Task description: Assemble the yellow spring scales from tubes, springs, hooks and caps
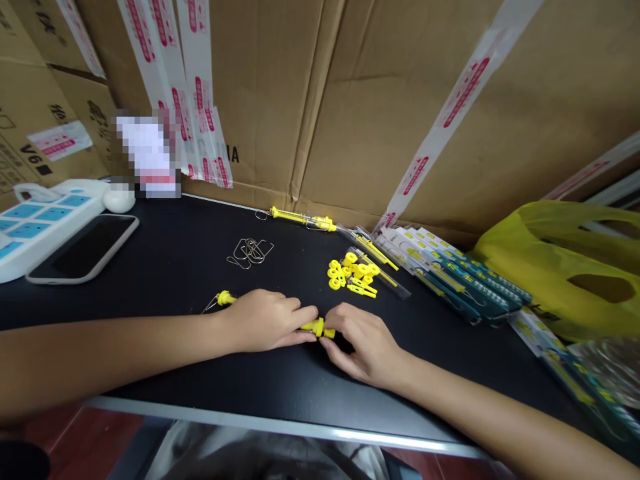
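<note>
My left hand (pixel 267 320) is wrapped around the body of a yellow tubular spring scale (pixel 315 327) lying level just above the table. Its far-left end, a yellow cap (pixel 226 298) with a wire hook, sticks out past my left wrist. My right hand (pixel 363 343) pinches the small yellow end piece at the scale's right end with thumb and fingers. Most of the tube is hidden under my left hand. Beyond the hands lie a cluster of loose yellow plastic caps and clips (pixel 357 272) and a tangle of wire hooks (pixel 250 252).
A finished-looking spring scale (pixel 300 219), clear tubes (pixel 383 273) and carded packs (pixel 450 273) lie toward the back and right. A yellow plastic bag (pixel 540 267) stands far right. At left are a phone (pixel 85 247) and power strip (pixel 45 223). Cardboard boxes (pixel 400 87) wall the back.
</note>
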`<state>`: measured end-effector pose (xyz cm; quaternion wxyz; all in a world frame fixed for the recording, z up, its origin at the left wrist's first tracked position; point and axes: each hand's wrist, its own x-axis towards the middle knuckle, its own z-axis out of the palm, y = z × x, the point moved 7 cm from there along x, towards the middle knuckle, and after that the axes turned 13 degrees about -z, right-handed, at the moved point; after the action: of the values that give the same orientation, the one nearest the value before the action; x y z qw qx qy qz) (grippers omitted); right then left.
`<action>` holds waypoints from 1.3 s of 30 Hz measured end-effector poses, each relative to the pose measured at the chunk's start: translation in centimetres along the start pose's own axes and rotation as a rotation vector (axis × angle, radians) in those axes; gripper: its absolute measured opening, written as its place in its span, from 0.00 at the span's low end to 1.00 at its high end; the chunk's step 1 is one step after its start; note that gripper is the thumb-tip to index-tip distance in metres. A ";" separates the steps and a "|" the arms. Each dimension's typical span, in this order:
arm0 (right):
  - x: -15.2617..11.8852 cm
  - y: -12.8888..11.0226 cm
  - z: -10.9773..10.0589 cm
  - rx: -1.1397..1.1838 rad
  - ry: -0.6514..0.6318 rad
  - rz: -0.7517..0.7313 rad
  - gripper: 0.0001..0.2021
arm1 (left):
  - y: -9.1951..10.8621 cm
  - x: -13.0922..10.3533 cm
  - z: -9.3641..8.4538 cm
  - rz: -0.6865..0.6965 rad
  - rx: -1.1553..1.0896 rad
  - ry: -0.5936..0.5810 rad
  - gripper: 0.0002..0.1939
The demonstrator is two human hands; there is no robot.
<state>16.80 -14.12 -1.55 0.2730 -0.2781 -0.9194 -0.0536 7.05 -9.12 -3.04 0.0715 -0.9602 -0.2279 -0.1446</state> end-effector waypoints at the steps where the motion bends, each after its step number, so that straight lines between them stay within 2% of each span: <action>1: 0.0 0.2 0.0 0.007 -0.003 0.019 0.03 | 0.0 0.0 0.0 -0.003 0.005 -0.007 0.17; 6: -0.1 0.8 0.3 0.028 -0.044 0.082 0.02 | 0.0 0.0 0.2 -0.014 0.025 -0.038 0.17; 18: -0.2 1.0 0.8 0.011 -0.122 0.082 0.09 | 0.0 0.0 0.2 -0.002 0.032 -0.022 0.16; 39: -0.3 1.0 0.9 -0.005 -0.124 0.086 0.09 | 0.0 0.0 0.2 -0.003 0.041 -0.014 0.16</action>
<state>17.12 -13.20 -2.55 0.2170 -0.3206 -0.9216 -0.0267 7.13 -9.12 -3.24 0.0894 -0.9592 -0.2330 -0.1332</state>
